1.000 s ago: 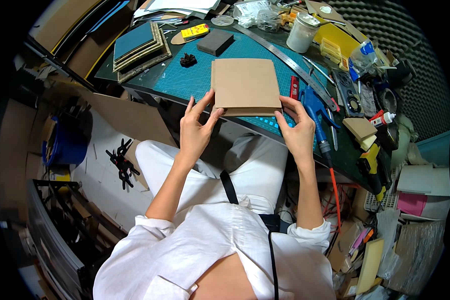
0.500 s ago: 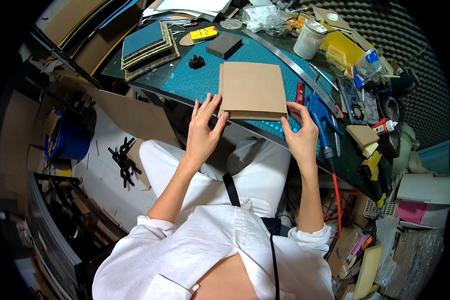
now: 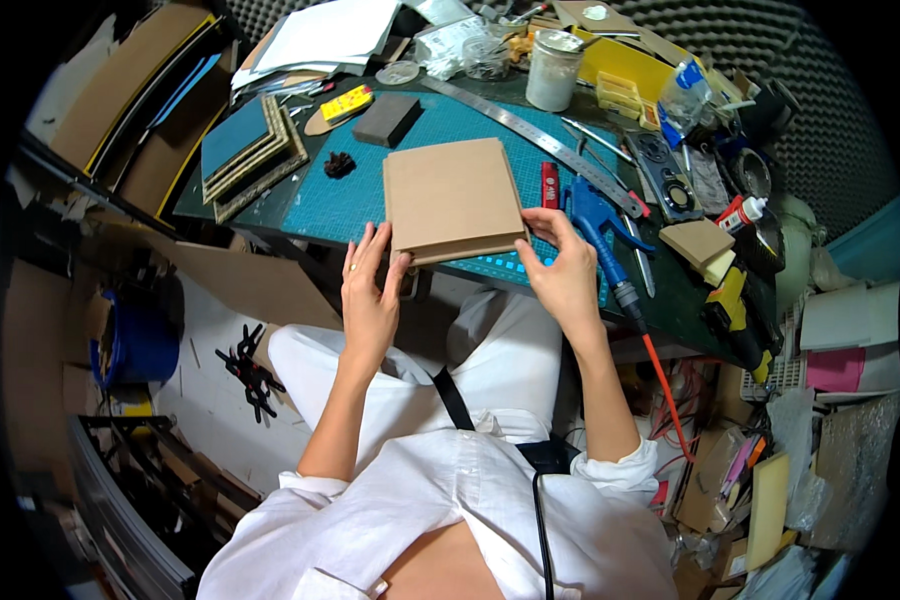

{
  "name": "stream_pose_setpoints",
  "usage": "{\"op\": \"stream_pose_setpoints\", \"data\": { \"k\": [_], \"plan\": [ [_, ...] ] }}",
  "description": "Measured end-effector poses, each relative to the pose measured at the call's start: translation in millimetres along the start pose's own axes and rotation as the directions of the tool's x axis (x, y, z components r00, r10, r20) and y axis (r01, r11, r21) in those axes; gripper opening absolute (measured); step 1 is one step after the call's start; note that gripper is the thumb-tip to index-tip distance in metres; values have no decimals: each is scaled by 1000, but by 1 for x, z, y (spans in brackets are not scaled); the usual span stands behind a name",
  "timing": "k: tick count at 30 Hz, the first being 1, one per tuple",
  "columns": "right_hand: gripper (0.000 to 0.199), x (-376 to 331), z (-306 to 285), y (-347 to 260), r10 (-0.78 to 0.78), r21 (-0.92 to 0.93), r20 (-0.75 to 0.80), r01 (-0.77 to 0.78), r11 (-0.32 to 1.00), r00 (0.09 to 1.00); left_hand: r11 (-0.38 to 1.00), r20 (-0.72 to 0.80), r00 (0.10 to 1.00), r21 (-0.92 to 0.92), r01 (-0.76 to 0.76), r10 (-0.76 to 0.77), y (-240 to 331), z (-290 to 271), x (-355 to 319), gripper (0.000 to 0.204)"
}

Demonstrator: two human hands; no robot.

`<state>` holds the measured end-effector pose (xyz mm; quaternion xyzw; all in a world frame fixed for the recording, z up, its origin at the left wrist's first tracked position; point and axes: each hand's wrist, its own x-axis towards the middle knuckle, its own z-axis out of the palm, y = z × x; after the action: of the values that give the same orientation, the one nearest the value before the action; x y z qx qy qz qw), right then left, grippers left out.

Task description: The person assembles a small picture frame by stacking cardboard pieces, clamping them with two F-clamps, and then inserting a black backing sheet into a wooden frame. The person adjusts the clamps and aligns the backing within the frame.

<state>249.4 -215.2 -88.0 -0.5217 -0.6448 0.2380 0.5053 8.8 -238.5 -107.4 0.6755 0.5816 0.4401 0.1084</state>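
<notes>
A stack of square brown boards (image 3: 455, 190) sits at the front edge of the green cutting mat (image 3: 320, 200), its near side overhanging the table edge. The upper and lower boards show a dark gap between them along the near side. My left hand (image 3: 372, 295) grips the near left corner, thumb at the front edge and fingers along the side. At the near right corner, my right hand (image 3: 562, 270) holds the stack between thumb and fingers. Right of it lie a blue glue gun (image 3: 600, 225) and a red lighter (image 3: 550, 186).
A steel ruler (image 3: 540, 135) crosses the mat behind the stack. A grey block (image 3: 387, 120), a dark crumpled piece (image 3: 339, 165) and blue-topped boards (image 3: 245, 150) lie to the left. A white-filled jar (image 3: 554, 70) stands behind. An orange cord (image 3: 665, 385) hangs off the table's front.
The view has swung, so the table things appear farther left. Both hands keep to the stack's near corners; its top board lines up more evenly with those beneath.
</notes>
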Motion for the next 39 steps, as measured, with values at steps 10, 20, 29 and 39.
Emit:
{"op": "stream_pose_setpoints", "data": {
  "k": [10, 20, 29, 39],
  "plan": [
    [30, -4, 1, 3, -33, 36, -41, 34, 999, 999, 999, 64, 998, 35, 18, -20, 0, -5, 4, 43],
    [32, -2, -3, 7, -34, 59, -21, 35, 998, 999, 997, 99, 993, 54, 62, -67, -1, -8, 5, 44],
    [32, 1, -3, 5, 6, 76, -5, -6, 997, 1000, 998, 91, 995, 57, 38, -43, -3, -11, 6, 46],
    [42, 3, -2, -5, -28, -139, 67, 37, 990, 997, 999, 36, 999, -31, 15, -14, 9, -12, 8, 59]
  ]
}}
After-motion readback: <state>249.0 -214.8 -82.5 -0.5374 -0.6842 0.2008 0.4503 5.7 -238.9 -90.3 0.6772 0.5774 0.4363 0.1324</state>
